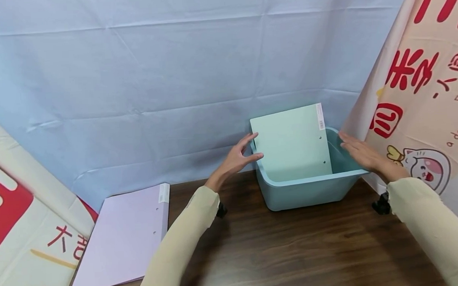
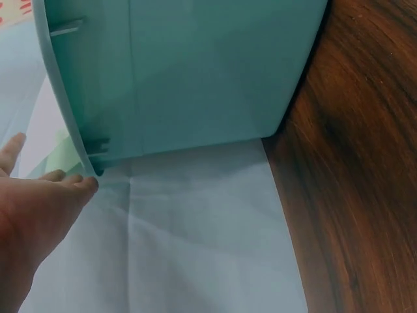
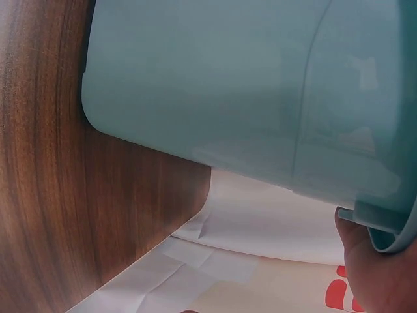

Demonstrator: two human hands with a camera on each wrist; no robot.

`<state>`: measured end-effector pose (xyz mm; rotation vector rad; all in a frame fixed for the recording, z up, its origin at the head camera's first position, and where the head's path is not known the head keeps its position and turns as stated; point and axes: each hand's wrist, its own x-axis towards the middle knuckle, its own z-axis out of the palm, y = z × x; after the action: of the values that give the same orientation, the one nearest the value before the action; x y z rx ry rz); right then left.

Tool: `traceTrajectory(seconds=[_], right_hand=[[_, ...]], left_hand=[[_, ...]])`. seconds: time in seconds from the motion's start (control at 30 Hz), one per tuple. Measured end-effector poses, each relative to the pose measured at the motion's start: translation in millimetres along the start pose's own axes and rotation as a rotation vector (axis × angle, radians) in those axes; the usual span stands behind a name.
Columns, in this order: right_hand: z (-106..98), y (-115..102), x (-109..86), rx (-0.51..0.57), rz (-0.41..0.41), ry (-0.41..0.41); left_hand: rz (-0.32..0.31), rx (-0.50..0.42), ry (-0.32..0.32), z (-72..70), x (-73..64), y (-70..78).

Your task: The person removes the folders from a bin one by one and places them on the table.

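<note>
A teal plastic bin [image 1: 310, 192] stands against the backdrop, with a pale green file folder [image 1: 289, 145] leaning inside it and rising above the rim. At the bin's left end is my left hand [image 1: 235, 159], fingers and thumb spread beside the folder's left edge. In the left wrist view, its fingertips are right at the bin's rim [image 2: 62, 104]. My right hand [image 1: 362, 155] lies along the right end of the rim, fingers extended. The right wrist view shows part of that hand [image 3: 378, 274] against the underside of the rim's lip.
A lavender file folder [image 1: 120, 239] lies flat on the dark wooden table [image 1: 278, 250] at the left. Pale blue cloth [image 1: 173, 77] hangs behind the bin. Printed cloths flank both sides, the right one [image 1: 421, 111] close to the bin.
</note>
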<state>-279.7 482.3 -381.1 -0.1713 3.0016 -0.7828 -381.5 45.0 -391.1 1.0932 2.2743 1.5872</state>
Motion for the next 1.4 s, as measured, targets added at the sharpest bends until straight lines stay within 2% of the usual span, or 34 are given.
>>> traceTrajectory(seconds=[0.17,0.3,0.53,0.83,1.0,1.2,1.4], right_hand=[[-3.0,0.1,-1.4,0.014,0.007,-0.007],[-4.7,0.2,-1.8,0.020,0.007,-0.004],[-3.0,2.5,-4.4,0.029,0.002,0.018],[2.4,1.6,-4.5,0.042,-0.009,0.011],[0.5,-1.3,-4.1,0.051,-0.010,0.013],[0.3,-0.4,-2.3,0.033,-0.007,0.010],[0.1,-0.1,0.3,0.038,0.002,0.006]], left_hand=[[-0.018,0.041,-0.015,2.3,7.7,0.5],[-0.030,0.051,-0.003,4.2,13.8,1.0],[-0.072,0.003,0.043,8.9,22.9,-0.3],[-0.087,-0.031,0.032,10.5,28.1,-6.4],[-0.082,-0.035,0.043,11.1,31.2,-1.8],[-0.061,0.070,0.041,13.2,32.1,7.3],[0.042,0.186,0.040,18.3,32.1,15.4]])
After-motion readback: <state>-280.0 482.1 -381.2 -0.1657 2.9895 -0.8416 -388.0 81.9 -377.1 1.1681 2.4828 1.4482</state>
